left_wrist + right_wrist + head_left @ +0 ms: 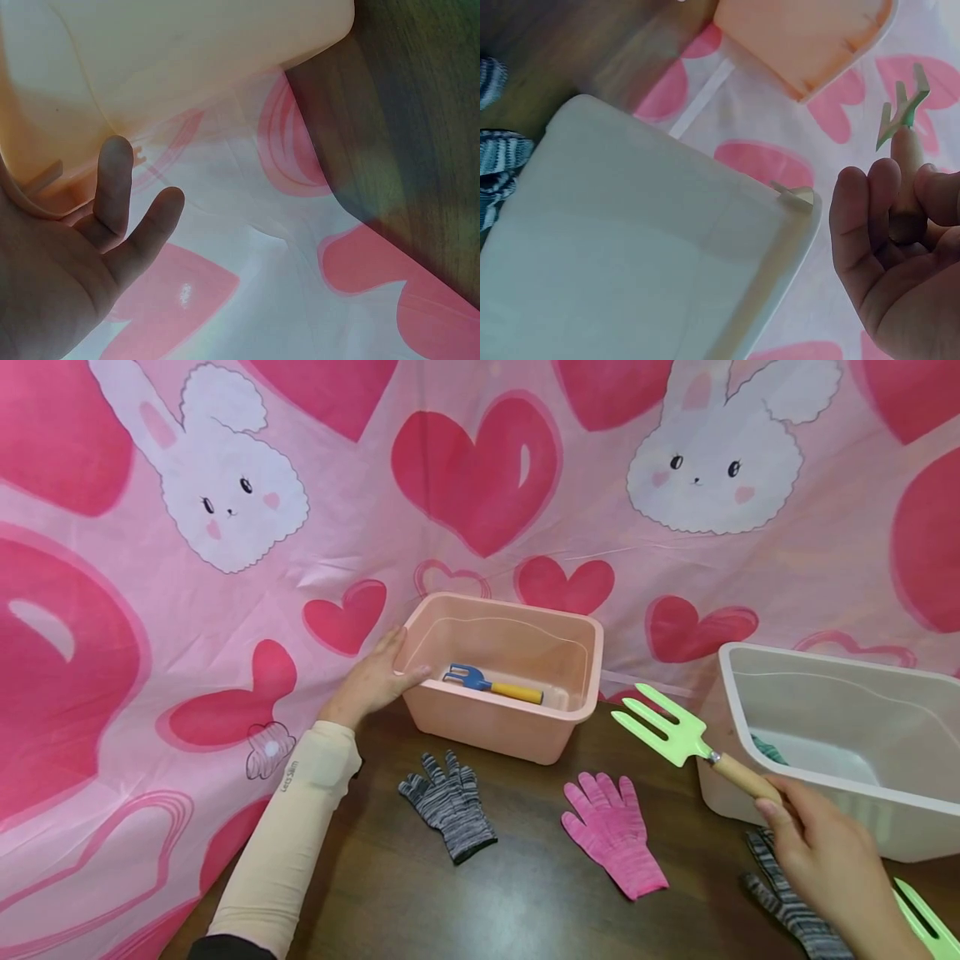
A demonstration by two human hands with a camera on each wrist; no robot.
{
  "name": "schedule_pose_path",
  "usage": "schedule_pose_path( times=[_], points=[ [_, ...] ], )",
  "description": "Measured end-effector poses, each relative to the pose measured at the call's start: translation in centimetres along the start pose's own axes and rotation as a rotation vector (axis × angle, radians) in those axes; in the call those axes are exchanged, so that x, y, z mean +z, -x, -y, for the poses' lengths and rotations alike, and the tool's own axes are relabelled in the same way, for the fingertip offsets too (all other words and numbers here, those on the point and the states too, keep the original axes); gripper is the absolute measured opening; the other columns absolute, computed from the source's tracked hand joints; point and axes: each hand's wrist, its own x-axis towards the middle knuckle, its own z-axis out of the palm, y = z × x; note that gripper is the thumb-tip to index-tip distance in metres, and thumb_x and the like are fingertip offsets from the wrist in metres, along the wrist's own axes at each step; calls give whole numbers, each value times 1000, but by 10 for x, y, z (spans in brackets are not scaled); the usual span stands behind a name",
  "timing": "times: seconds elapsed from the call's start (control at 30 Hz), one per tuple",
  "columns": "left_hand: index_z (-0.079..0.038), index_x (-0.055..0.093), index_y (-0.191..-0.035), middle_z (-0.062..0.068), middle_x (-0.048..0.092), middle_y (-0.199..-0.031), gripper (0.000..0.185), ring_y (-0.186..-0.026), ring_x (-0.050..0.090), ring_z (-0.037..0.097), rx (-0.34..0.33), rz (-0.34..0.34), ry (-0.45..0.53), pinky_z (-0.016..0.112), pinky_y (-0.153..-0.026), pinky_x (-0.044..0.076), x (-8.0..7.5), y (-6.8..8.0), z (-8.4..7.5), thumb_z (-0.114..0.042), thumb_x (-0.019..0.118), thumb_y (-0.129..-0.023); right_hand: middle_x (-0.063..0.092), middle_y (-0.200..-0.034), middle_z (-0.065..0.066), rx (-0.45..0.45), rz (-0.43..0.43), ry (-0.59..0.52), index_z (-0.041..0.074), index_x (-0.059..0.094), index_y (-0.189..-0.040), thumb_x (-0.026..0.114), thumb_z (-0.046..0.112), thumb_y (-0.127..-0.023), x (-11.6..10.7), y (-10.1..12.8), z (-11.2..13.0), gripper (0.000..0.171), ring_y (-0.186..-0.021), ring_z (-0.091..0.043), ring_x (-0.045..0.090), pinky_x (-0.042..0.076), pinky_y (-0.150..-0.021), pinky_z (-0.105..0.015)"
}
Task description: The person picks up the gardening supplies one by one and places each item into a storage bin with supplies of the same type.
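Pink cloth printed with hearts and white rabbits hangs behind and spills onto the dark wooden table (525, 877) where I am working. My left arm, in a cream sleeve (288, 852), stretches forward and a little to the right, and my left hand (371, 681) rests against the near left corner of the pink tub (510, 727): the thumb hooks over the rim while the fingers lie straight along the outer wall. The left wrist view shows those fingers (112, 187) extended and loose beside the tub's side, not curled round anything. Inside the tub lies a small blue rake with a yellow handle (491, 683), flat on the bottom.

My right hand (825, 852) comes in from the lower right, wrist bent slightly upward, fingers and thumb wrapped round the wooden handle of the green garden fork (667, 727). The fork is in the air, tilted, its three tines pointing up and left toward the pink tub, just in front of the white tub (817, 827). On the table between the tubs lie a grey striped glove (448, 806) and a pink glove (615, 831), apart from each other; a second striped glove (787, 906) lies partly under my right wrist. Something green (922, 918) shows at the lower right edge.
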Motion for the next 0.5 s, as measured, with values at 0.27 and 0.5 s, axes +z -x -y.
schedule_pose_path(
  times=[0.27,0.5],
  points=[
    [-11,13,-163,13,14,-167,108,-152,15,32,-1,0,-1,53,-119,19,-1,0,-1,-77,53,-88,63,-86,-13,-15,-5,-10,2,64,-119,66,10,-97,-1,-12,2,23,-69,-34,53,37,-59,-50],
    [-10,12,-163,13,13,-167,108,-152,14,32,2,3,0,53,-120,18,-1,1,-1,-76,53,-88,58,-77,-4,-81,-47,-5,3,66,-115,69,9,-95,0,-22,4,21,-65,-22,47,35,-56,-41]
  ],
)
